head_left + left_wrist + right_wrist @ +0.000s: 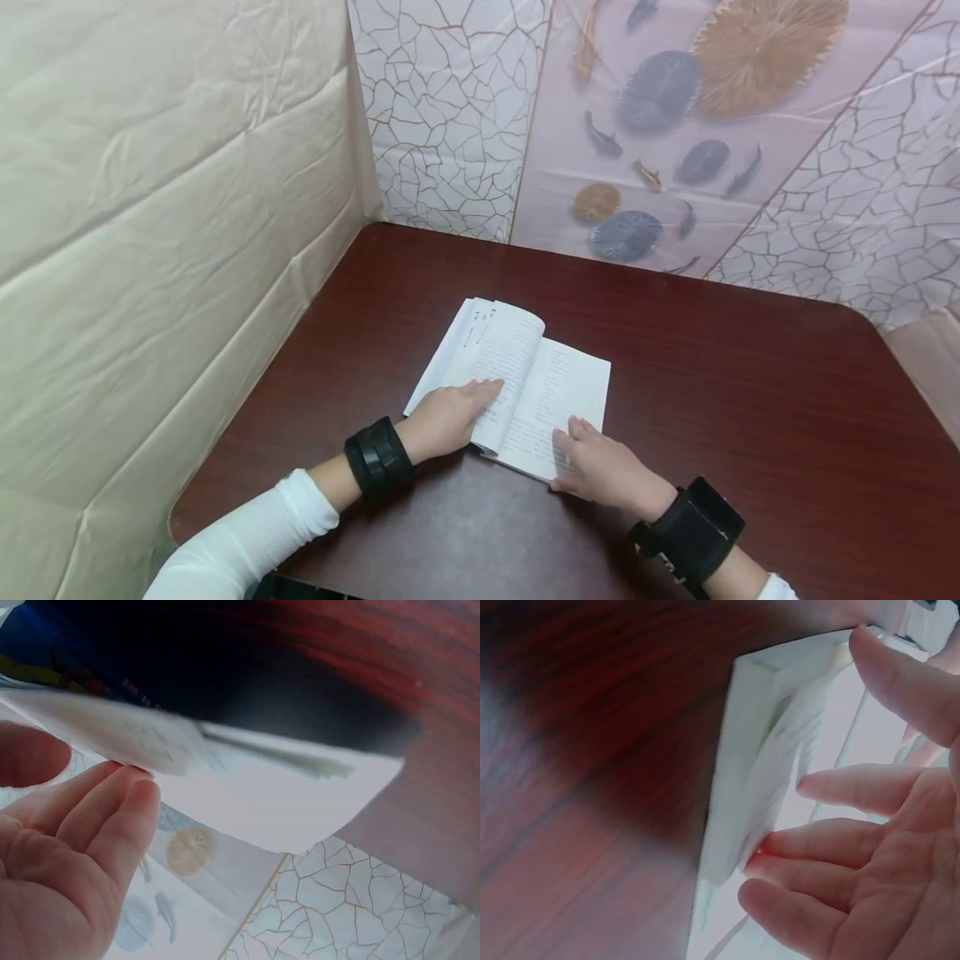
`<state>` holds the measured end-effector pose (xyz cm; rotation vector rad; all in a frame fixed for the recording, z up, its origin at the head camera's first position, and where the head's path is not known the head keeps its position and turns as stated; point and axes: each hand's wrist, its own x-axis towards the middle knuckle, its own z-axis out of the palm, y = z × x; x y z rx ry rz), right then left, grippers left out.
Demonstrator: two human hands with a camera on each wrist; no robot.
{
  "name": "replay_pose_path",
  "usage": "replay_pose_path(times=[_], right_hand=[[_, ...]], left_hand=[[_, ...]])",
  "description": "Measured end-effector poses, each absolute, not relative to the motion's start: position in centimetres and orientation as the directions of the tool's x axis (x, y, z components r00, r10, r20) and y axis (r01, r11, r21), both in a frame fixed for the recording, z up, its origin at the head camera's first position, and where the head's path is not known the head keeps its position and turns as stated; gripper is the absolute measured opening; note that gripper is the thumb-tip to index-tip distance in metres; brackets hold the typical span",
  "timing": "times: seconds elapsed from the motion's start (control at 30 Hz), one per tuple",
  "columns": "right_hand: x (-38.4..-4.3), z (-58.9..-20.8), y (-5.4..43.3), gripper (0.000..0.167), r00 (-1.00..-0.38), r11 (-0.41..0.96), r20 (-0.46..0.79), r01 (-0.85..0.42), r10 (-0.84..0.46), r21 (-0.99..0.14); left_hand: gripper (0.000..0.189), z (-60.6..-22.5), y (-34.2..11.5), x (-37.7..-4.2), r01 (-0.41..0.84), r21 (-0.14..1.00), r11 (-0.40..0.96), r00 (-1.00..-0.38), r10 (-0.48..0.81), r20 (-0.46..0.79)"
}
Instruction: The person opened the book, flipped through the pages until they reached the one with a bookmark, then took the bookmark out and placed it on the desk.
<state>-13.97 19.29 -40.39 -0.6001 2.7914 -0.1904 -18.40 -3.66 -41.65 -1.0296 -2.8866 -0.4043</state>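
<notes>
An open book (562, 375) with printed white pages lies on the dark red-brown table, its left stack of pages curving up toward the spine. Across the lower part of the left page rests my left hand (448, 418), fingers stretched toward the middle fold. My right hand (606, 467) is at the lower right corner of the right page, fingers spread and slightly bent, thumb by the bottom edge. In the left wrist view, a blue cover (45, 649) shows beneath the pages. The right wrist view has the fingertips (769, 844) against the page.
The table (712, 375) reaches back to a patterned cloth wall (450, 108). Cream padded fabric (165, 250) runs along the left side. Both wrists wear black bands, and a white sleeve (247, 533) covers the left forearm. A dark object (300, 588) shows at the near table edge.
</notes>
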Motion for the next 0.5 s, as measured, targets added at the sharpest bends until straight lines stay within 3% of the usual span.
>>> replay_pose_path(times=[0.23,0.5], right_hand=[[-14.03,-40.36,20.04,0.070,-0.878,0.905,-0.221,-0.401,-0.424,-0.141],[-13.99,-40.09,20.36,0.042,-0.871,0.884,-0.154,-0.458,-0.467,-0.089]], left_hand=[[0.044,-41.55,-4.05,-18.07,0.626,0.213,0.750,-0.780,0.611,0.138],[0.044,-41.68,-3.85,-17.94,0.626,0.228,0.746,-0.779,0.614,0.128]])
